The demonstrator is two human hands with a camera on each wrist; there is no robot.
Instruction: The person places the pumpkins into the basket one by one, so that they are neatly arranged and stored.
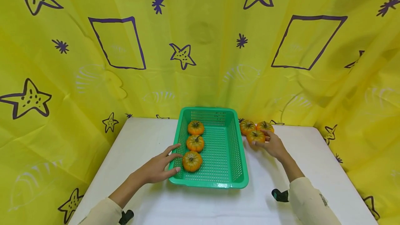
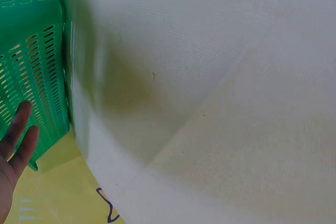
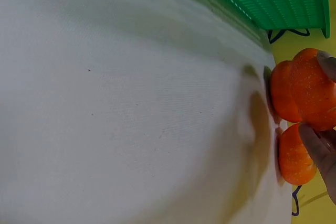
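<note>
A green plastic basket [image 1: 236, 145] stands mid-table with three small orange pumpkins lined up along its left side: a far one [image 1: 196, 127], a middle one [image 1: 195, 143] and a near one [image 1: 192, 161]. My left hand [image 1: 156, 168] is at the basket's left rim, fingers spread and nearly straight, empty. To the right of the basket, my right hand [image 1: 273, 145] grips a pumpkin [image 1: 255, 136] between thumb and fingers. In the right wrist view this pumpkin [image 3: 313, 90] appears raised off the table. Behind it are two more pumpkins, one left [image 1: 247, 127] and one right [image 1: 265, 125].
The white table [image 1: 212, 206] meets a yellow curtain [image 1: 206, 79] printed with starfish at its back and sides. The basket's perforated walls rise between the two hands. A dark strap end [image 1: 280, 195] shows by the right sleeve.
</note>
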